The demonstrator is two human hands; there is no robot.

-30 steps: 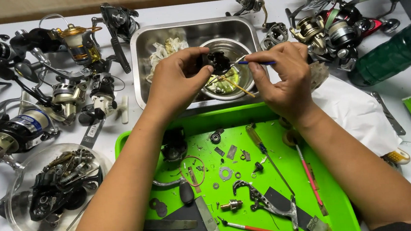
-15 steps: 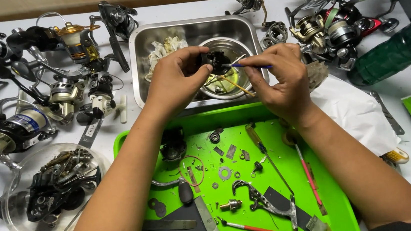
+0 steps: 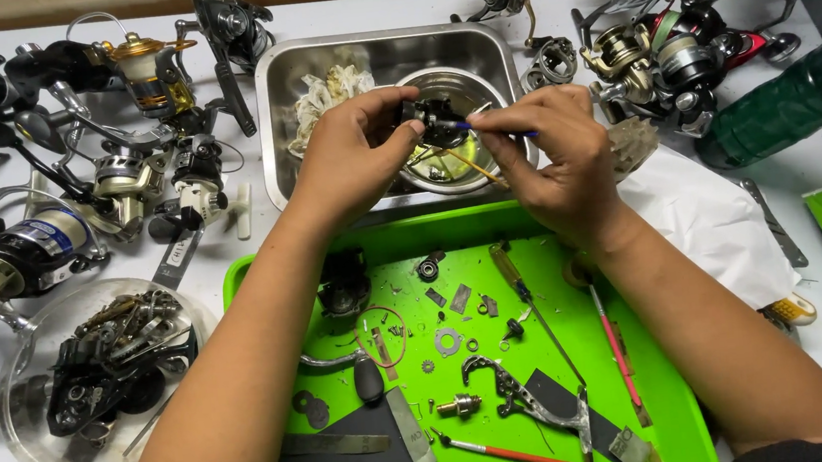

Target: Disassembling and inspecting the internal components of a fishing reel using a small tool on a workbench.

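Left hand (image 3: 354, 156) curls in, fingers clamped around a small black reel part (image 3: 435, 118), held just above the round metal bowl (image 3: 452, 86) inside the shiny steel tray (image 3: 315, 64). Right hand (image 3: 549, 152) pinches tight on a thin blue-handled tool (image 3: 497, 130), its tip touching the black part. Crumpled pale rag (image 3: 323, 99) sits in the tray's left end. Nearer the body, a bright green plastic tray (image 3: 675, 417) holds washers, screws and a screwdriver (image 3: 516, 276). Glossy fishing reels (image 3: 659, 46) crowd the white counter (image 3: 240, 232).
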